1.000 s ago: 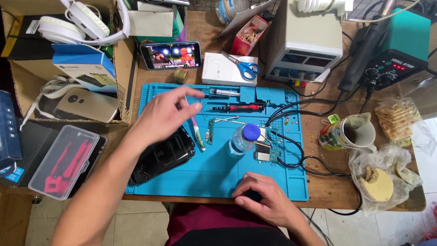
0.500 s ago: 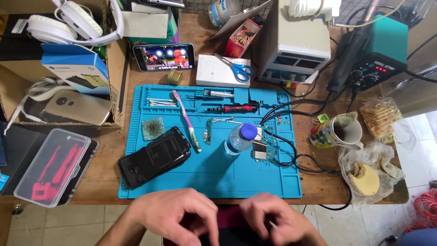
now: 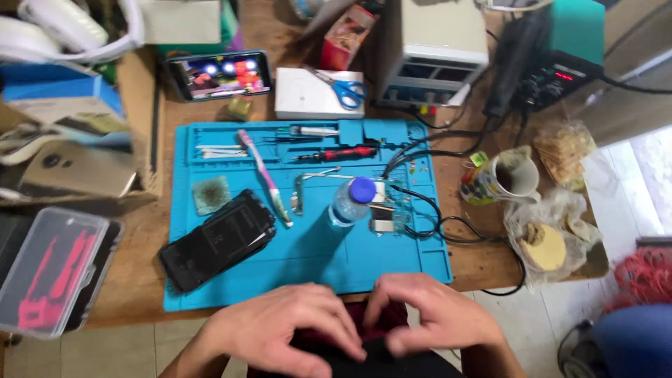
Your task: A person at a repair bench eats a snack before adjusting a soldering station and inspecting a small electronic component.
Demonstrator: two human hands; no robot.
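While both hands hover below the near edge of the blue silicone work mat [image 3: 210,150]: left hand [image 3: 280,332] and right hand [image 3: 430,318] close together, fingers curled loosely, gripping nothing visible, over dark red cloth [image 3: 381,322] (lap level). Nearest on mat: black rectangular phone [image 3: 217,239], lying diagonal at lower left. Beside it: pink-handled toothbrush [image 3: 264,176], clear bottle with blue cap [image 3: 350,201], small circuit board [image 3: 388,206] with black cables. Scissors with blue handles [image 3: 343,87] beyond mat.

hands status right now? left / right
Left hand: fingers curled, nothing visibly held, over dark cloth below the blue mat.
Right hand: fingers curled on the same cloth; grip cannot be told.
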